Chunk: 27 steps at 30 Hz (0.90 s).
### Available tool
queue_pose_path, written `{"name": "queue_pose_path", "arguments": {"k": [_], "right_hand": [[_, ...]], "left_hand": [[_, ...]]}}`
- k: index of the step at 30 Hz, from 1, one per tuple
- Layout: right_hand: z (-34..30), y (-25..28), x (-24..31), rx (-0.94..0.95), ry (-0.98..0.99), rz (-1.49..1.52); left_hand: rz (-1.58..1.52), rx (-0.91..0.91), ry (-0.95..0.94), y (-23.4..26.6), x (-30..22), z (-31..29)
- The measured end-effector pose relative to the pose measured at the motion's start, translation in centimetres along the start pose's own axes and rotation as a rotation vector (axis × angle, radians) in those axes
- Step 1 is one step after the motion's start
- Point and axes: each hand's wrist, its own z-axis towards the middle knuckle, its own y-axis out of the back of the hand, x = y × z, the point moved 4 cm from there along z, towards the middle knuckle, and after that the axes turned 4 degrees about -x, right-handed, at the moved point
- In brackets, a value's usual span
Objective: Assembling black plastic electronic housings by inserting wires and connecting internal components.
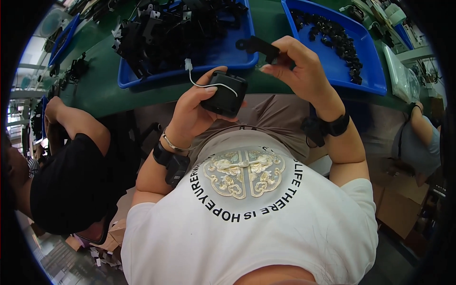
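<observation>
My left hand [192, 104] is closed around a black box-shaped device [227, 97] in front of my waist. A thin white cable [202, 85] crosses the device and ends in a small white plug [188, 63], with my left thumb lying by the cable. To the right and a little farther off, my right hand [298, 66] pinches a flat black bracket [259, 46] with a rounded, holed end pointing left. Bracket and device are apart. The far side of the device is hidden.
A blue tray [124, 76] heaped with black brackets stands ahead on the green table [102, 97]. Another blue tray [377, 71], holding small black parts, is at the right, beside a clear plastic bag [403, 78]. Co-workers sit left [71, 185] and right [420, 142].
</observation>
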Motion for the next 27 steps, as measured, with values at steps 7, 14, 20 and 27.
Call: {"name": "queue_pose_path", "arguments": {"k": [7,14,20,27], "right_hand": [[-2.8,-1.7,4.4,0.094,0.493,-0.294],[-3.6,-2.9,4.7,0.132,0.491,-0.276],[-3.7,-3.0,4.7,0.133,0.458,-0.303],[-4.1,-3.2,5.3,0.062,0.459,-0.301]], "left_hand": [[0.133,-0.059,-0.08,0.1,-0.1,-0.1],[0.13,-0.054,-0.067,0.3,0.0,0.2],[0.098,-0.05,-0.009,0.1,0.2,0.4],[0.146,-0.018,-0.115,-0.1,0.3,-0.3]]}}
